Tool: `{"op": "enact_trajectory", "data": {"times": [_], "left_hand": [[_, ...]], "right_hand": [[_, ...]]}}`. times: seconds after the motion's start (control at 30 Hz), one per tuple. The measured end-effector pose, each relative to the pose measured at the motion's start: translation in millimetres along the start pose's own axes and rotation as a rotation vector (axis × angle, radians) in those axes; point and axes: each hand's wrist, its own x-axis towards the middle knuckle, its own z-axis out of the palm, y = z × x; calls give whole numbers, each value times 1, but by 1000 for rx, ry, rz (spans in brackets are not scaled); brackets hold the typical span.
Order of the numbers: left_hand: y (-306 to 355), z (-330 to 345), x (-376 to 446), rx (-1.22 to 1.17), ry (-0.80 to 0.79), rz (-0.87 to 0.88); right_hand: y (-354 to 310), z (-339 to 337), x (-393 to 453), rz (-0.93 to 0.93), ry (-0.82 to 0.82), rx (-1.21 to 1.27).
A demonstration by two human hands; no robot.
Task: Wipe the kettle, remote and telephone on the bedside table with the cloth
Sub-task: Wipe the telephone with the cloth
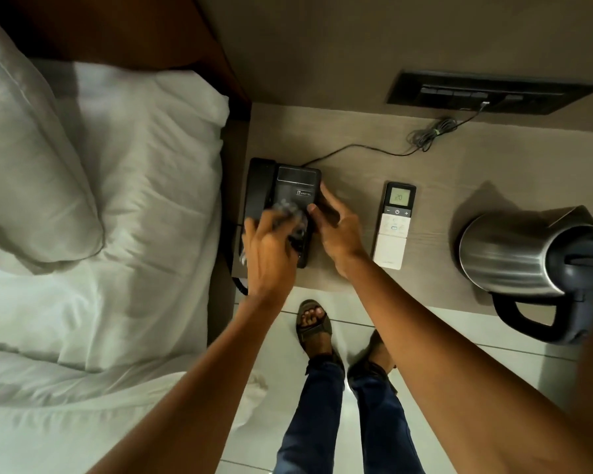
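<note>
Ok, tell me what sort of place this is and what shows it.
Most likely a hotel bedroom: a bed with white linen, and beside it a bedside table carrying a corded telephone, an air-conditioner remote and a steel kettle.

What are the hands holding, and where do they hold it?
The left hand grips a bunched cloth by its middle, on the telephone. The right hand holds the telephone's right edge.
</note>
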Motion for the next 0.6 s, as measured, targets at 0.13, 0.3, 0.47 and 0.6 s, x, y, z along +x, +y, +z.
{"op": "enact_trajectory", "data": {"times": [0.13,0.3,0.47,0.6], "left_hand": [[14,3,71,112,61,109],[-12,15,17,135,23,151],[-19,5,-22,7,-45,54],[11,0,50,59,138,148]], "right_hand": [[1,-1,1,29,1,10],[0,-3,1,-43,-14,-79],[1,-2,2,-27,15,-68],[5,-1,5,17,7,6]]}}
